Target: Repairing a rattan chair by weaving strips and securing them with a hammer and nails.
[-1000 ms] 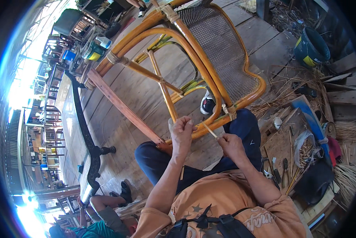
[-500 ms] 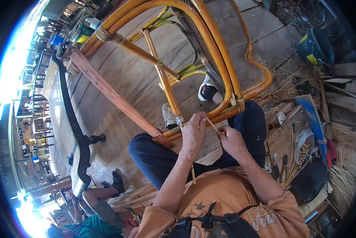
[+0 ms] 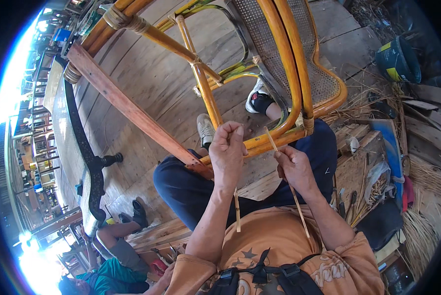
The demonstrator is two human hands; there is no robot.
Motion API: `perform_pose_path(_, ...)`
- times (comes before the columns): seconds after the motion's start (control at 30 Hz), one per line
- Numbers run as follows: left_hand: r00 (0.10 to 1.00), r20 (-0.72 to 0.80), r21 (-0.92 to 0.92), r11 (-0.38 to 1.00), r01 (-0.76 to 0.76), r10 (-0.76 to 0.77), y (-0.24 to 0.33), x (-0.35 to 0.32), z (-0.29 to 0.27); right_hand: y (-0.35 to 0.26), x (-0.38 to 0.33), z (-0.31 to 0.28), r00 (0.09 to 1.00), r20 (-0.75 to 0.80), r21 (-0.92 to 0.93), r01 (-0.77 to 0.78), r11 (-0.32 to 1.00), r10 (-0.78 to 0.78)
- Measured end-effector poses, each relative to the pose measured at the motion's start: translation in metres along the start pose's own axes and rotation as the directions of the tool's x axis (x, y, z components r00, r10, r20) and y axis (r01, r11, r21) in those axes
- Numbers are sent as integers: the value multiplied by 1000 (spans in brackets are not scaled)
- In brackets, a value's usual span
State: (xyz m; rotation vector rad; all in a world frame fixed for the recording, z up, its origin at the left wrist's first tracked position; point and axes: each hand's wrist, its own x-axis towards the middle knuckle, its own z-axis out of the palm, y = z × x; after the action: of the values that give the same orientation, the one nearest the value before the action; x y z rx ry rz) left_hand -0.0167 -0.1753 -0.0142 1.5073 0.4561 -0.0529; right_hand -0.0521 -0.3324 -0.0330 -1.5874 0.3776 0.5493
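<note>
My right hand (image 3: 296, 167) pinches a thin pale rattan strip (image 3: 299, 209). One end of it sticks up past my fingers, and the rest trails down over my orange shirt. My left hand (image 3: 229, 152) is closed with curled fingers beside the joint of the chair frame; what it grips, if anything, is hidden. A short strip (image 3: 237, 214) hangs below the left wrist. The rattan chair frame (image 3: 206, 101), of glossy orange-brown poles, rests tilted across my lap. Its woven cane panel (image 3: 311, 64) is at upper right. A reddish wooden slat (image 3: 132, 110) runs along its left side.
A dark bucket (image 3: 399, 60) stands at far right. Tools, a plastic bag of small pieces (image 3: 378, 179) and bundled fibre strips (image 3: 422, 231) lie at right. At left are a black-framed cane furniture piece (image 3: 85, 157) and a co-worker in a green shirt (image 3: 119, 273).
My hands have moved apart. The strip's upper end, earlier between both hands, now stands free above my right hand. The chair frame appears slightly shifted in view.
</note>
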Motion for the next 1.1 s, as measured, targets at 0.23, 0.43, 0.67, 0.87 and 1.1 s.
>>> perform_pose_path(0.23,997,41,149,987,64,-70,-20,-15,7,-4,5,8,988,67,-16,-136,991,137)
perform_pose_path(0.43,998,51,329,944,21,-40,-42,-11,16,-5,8,9,982,50,-12,-181,983,181)
perform_pose_path(0.67,997,49,367,930,33,-55,-45,-4,17,-9,7,7,987,75,1,-145,989,144)
perform_pose_path(0.87,998,18,333,941,54,-64,-54,-2,14,-8,7,7,991,72,-4,-115,993,115)
perform_pose_path(1.1,996,14,415,907,75,-89,-47,-5,19,36,9,13,870,-86,-457,399,795,-486)
